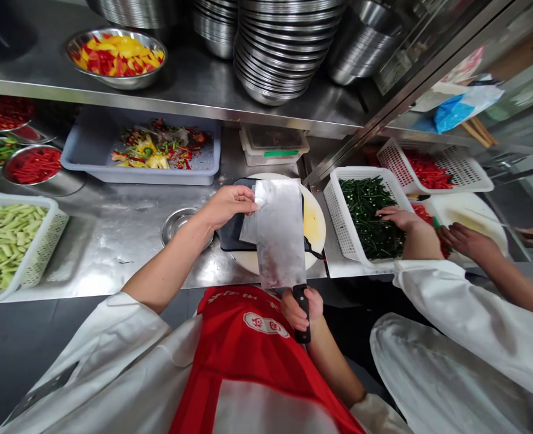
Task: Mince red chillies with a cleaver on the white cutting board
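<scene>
In the head view, the right hand's (302, 308) grip is clamped on the handle of the cleaver (280, 235), its blade upright over the board (315, 217); the left hand's (235, 204) fingertips meet the blade's left edge, though I cannot tell whether they pinch it. Chopped peppers (119, 53) already fill a bowl (126, 81), scraps lie in a tray (149, 175), seemingly from finished cutting; what remains does not show.

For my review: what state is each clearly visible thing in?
Right hand: closed around the cleaver
Left hand: at the cleaver's edge, contact unclear
Cleaver: broad face toward the camera
Round board: stained yellow, partly covered
Pepper bowl: uncovered, full
Blue-grey tub: uncovered, partly filled
Lidded container: closed
Leftmost basket: uncovered, filled
Steel bowls: stacked
Chopped-greens basket: uncovered, filled
</scene>
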Tool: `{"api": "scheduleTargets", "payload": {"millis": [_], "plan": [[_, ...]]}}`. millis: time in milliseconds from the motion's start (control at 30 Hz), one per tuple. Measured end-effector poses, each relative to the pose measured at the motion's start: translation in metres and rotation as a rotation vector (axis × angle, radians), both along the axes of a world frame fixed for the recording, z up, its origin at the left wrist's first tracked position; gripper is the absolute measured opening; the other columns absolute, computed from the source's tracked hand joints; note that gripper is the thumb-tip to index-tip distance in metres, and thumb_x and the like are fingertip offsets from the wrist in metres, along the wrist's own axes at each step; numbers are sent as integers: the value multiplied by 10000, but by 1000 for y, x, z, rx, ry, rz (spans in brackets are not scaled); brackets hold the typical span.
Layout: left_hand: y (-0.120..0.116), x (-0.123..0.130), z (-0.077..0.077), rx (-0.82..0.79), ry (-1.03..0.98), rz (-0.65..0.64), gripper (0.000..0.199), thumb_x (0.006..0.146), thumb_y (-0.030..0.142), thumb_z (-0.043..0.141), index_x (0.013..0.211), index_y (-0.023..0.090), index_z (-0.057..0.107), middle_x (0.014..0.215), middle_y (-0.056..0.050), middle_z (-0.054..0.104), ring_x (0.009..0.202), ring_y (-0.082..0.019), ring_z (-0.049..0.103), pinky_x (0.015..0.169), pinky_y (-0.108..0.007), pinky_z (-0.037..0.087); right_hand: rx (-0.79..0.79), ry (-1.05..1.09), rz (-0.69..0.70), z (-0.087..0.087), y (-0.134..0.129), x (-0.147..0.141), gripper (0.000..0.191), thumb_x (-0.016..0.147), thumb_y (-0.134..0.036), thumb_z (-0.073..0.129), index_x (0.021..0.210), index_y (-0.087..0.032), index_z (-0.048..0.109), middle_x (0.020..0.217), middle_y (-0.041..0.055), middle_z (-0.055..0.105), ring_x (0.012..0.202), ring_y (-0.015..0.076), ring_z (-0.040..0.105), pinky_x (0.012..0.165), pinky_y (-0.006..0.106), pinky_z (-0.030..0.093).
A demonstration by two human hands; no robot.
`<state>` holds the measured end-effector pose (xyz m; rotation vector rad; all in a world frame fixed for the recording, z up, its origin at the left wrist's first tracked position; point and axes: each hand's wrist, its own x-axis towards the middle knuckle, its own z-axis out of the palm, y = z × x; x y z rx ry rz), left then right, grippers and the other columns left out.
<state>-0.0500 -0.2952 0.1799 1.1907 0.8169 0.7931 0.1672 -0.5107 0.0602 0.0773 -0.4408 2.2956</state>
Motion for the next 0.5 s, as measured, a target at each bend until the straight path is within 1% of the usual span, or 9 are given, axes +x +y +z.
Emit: {"api": "scheduleTargets", "payload": {"millis": [133, 267, 367, 400, 433, 500], "plan": [[4, 0, 1, 6, 8, -9, 336, 528, 275, 888, 736, 138, 663, 639, 2, 638, 593, -112, 580, 597, -234, 421, 2, -27, 12, -3, 1, 3, 492, 885, -533, 528, 565, -161, 567, 368, -30, 445, 250, 70, 357, 292, 164, 380], [7, 1, -3, -41, 31, 4, 321, 532, 294, 875, 711, 125, 669, 600, -2, 632, 548, -95, 550, 563, -223, 409, -18, -82, 20, -8, 2, 5, 511, 873, -565, 539, 549, -170, 547, 352, -33, 429, 260, 77, 376, 288, 165, 363], [9, 2, -8, -95, 38, 13, 315, 553, 320, 868, 684, 115, 668, 604, -16, 641, 541, -90, 550, 550, -212, 413, -16, -92, -12, -13, 1, 8, 509, 878, -565, 523, 548, -178, 532, 346, -39, 406, 269, 78, 370, 296, 168, 349], [10, 2, -9, -122, 29, 16, 321, 563, 336, 866, 678, 115, 664, 608, -21, 643, 542, -92, 555, 547, -211, 417, -19, -146, -8, -14, 1, 10, 532, 864, -602, 526, 531, -188, 514, 337, -43, 387, 270, 77, 357, 298, 172, 340], [10, 3, -10, -151, 11, 20, 331, 575, 357, 862, 675, 116, 658, 614, -24, 644, 543, -95, 561, 546, -213, 424, -27, -245, 20, -14, 1, 12, 568, 844, -657, 527, 509, -200, 489, 326, -47, 362, 272, 77, 343, 303, 177, 334], [12, 5, -12, -195, -45, 29, 358, 601, 403, 853, 668, 122, 641, 624, -25, 641, 540, -98, 566, 545, -220, 438, -63, -508, 119, -11, 3, 19, 640, 832, -749, 488, 482, -214, 459, 326, -48, 335, 290, 80, 342, 328, 188, 345]]}}
